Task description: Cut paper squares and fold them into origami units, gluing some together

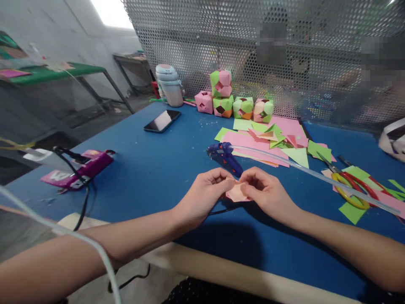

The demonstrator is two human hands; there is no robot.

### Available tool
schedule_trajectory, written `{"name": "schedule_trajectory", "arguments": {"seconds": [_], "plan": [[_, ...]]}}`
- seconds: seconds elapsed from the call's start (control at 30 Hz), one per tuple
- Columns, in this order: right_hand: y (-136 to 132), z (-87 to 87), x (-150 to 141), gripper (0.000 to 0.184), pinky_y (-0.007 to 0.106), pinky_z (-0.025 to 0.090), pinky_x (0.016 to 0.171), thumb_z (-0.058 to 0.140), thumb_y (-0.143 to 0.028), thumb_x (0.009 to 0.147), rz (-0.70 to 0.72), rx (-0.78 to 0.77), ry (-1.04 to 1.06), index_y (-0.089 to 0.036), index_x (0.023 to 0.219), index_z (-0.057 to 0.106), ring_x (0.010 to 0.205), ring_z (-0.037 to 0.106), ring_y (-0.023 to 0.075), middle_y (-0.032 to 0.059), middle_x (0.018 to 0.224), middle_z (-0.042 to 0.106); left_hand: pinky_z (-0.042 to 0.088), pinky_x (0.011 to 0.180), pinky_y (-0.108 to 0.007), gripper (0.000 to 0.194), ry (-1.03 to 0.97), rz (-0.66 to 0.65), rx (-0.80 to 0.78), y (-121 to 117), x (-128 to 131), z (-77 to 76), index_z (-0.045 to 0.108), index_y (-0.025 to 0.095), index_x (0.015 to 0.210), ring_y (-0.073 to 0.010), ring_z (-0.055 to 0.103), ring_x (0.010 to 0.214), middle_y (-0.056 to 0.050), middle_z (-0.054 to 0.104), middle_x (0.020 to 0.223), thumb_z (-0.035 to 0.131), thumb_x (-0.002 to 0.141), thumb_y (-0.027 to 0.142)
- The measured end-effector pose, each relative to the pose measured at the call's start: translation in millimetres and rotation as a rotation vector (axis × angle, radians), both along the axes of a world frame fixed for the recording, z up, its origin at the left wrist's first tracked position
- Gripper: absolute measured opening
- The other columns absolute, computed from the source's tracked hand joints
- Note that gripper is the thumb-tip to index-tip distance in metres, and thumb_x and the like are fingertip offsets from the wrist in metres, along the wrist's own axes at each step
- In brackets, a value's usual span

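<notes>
Both of my hands pinch a small folded piece of pale pink paper [237, 194] above the front part of the blue table. My left hand [210, 190] grips its left side between thumb and fingers. On the right side, my right hand [268, 190] has its thumb pressed on the paper, fingers curled behind. Just beyond my fingertips lies a dark blue glue gun [225, 158] with a long clear glue stick [303, 168] running out to the right. Loose pink and green paper sheets [262, 143] spread behind it.
Several folded paper cubes [223, 106] stand by the perforated metal screen [190, 38]. A phone [163, 120] and a bottle [170, 85] are at back left. Scissors [351, 192] with yellow and red handles lie right. A purple packet [85, 169] and cables sit left.
</notes>
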State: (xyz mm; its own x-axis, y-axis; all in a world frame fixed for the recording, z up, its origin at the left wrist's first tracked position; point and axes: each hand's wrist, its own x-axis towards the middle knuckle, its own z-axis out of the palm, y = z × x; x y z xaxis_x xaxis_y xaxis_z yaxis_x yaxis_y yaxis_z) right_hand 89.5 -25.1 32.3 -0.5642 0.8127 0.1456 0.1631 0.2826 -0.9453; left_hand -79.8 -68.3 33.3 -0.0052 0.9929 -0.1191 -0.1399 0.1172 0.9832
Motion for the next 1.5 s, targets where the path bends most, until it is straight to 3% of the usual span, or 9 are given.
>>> {"name": "schedule_trajectory", "arguments": {"seconds": [0.23,0.43,0.7,1.0,1.1,1.17,1.27,1.43,1.5], "plan": [[3,3.5,1,0.014,0.024,0.043,0.063,0.056,-0.028,0.085,-0.013,0.052,-0.024,-0.019,0.074,0.059,0.068,0.053,0.0114,-0.0019,0.072,0.058,0.038,0.053,-0.019,0.01,0.176,0.0,0.044,-1,0,1.3,0.064,0.017,0.069,-0.009,0.049,0.058,0.002,0.058,0.063,0.062,0.077,0.023],[2,2.1,-1,0.008,0.022,0.043,0.057,0.06,-0.027,0.082,-0.051,-0.011,-0.048,-0.019,0.082,0.061,0.062,0.053,0.0101,-0.0029,0.07,0.06,0.04,0.055,-0.018,0.012,0.234,-0.006,0.079,-2,0,0.0,0.064,0.017,0.073,-0.0091,0.05,0.061,0.002,0.059,0.067,0.062,0.079,0.027],[1,5.9,1,0.016,0.022,0.039,0.055,0.055,-0.021,0.084,-0.05,0.139,-0.164,-0.018,0.069,0.058,0.059,0.051,0.0098,-0.0032,0.063,0.058,0.039,0.055,-0.018,0.01,0.217,-0.076,0.035,-2,2,4.4,0.064,0.016,0.079,-0.0086,0.05,0.06,0.002,0.059,0.068,0.064,0.078,0.026],[2,8.5,4,0.019,0.023,0.043,0.064,0.051,-0.029,0.092,0.018,0.254,-0.12,-0.018,0.083,0.064,0.07,0.056,0.0111,-0.001,0.076,0.063,0.039,0.053,-0.019,0.019,0.349,-0.028,0.144,-3,-4,7.9,0.064,0.015,0.073,-0.0094,0.05,0.058,0.002,0.058,0.063,0.064,0.08,0.033],[0,9.5,3,0.015,0.023,0.045,0.066,0.055,-0.03,0.09,-0.005,0.23,-0.106,-0.018,0.091,0.064,0.073,0.059,0.0118,-0.0002,0.08,0.065,0.038,0.053,-0.019,0.02,0.37,0.009,0.166,-3,-5,6.2,0.064,0.015,0.075,-0.0091,0.049,0.059,0.002,0.059,0.065,0.063,0.081,0.034],[0,7.6,1,0.009,0.023,0.045,0.063,0.057,-0.024,0.087,-0.036,0.248,-0.122,-0.018,0.085,0.063,0.068,0.058,0.0112,-0.0012,0.074,0.063,0.038,0.052,-0.019,0.018,0.391,0.021,0.178,-2,-4,4.0,0.064,0.015,0.075,-0.0089,0.049,0.058,0.002,0.058,0.064,0.062,0.081,0.031],[2,1.3,1,0.011,0.024,0.043,0.06,0.055,-0.014,0.086,-0.043,0.375,-0.161,-0.017,0.076,0.06,0.064,0.056,0.0107,-0.0009,0.07,0.06,0.04,0.053,-0.02,0.012,0.413,-0.017,0.165,-1,-1,-0.4,0.062,0.014,0.074,-0.0093,0.052,0.057,0.002,0.058,0.063,0.062,0.079,0.025],[6,-8.2,6,0.017,0.031,0.041,0.067,0.047,-0.014,0.091,0.109,0.888,-0.257,-0.015,0.079,0.059,0.071,0.054,0.0162,0.0055,0.075,0.061,0.044,0.057,-0.022,0.006,0.486,-0.122,0.208,-1,1,-4.8,0.059,0.016,0.071,-0.0115,0.057,0.059,0.002,0.06,0.063,0.06,0.076,0.017],[6,-8.6,7,0.013,0.034,0.042,0.07,0.048,-0.017,0.092,0.116,0.968,-0.262,-0.013,0.088,0.06,0.076,0.055,0.0183,0.0079,0.081,0.063,0.045,0.059,-0.023,0.009,0.49,-0.108,0.235,-1,-1,-3.9,0.058,0.015,0.069,-0.0125,0.059,0.061,0.001,0.062,0.064,0.06,0.077,0.018]]}}
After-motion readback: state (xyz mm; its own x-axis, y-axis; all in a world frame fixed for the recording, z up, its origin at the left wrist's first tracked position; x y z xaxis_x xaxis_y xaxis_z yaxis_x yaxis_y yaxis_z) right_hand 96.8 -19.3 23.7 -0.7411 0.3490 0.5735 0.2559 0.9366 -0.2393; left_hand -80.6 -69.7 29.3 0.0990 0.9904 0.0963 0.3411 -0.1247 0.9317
